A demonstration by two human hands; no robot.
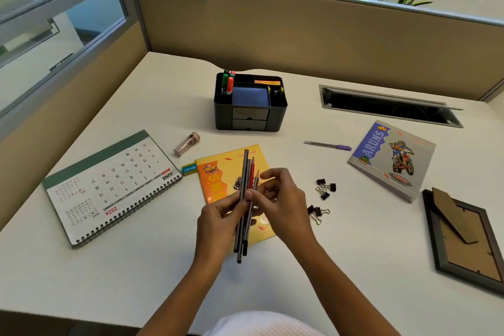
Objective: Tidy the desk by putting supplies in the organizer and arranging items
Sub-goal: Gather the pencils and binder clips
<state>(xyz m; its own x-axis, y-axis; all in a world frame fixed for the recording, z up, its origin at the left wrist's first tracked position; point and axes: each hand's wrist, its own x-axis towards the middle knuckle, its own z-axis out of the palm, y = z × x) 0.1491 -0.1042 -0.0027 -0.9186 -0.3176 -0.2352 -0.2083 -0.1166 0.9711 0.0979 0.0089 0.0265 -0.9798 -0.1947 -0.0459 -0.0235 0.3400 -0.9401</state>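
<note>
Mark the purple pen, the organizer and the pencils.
purple pen (327, 145), head view, middle of the barrel.
organizer (276, 117), head view, front wall right of the drawers.
pencils (246, 172), head view, upper shafts above the hands.

A black organizer (250, 117) is seen holding a blue pad (251, 96) and green and red markers (227, 84). Grey pencils (245, 172), one of them red, are pictured over a yellow-and-orange notebook (218, 180). A purple pen (328, 145), black binder clips (326, 188), a grey-blue notebook (392, 158) printed with a motorbike rider and a green-banded white calendar (109, 185) are shown on the white desk (163, 267).

Bunched pencils (246, 166) raised, tips pointing away; black organizer (275, 117) stands upright beyond.
</note>
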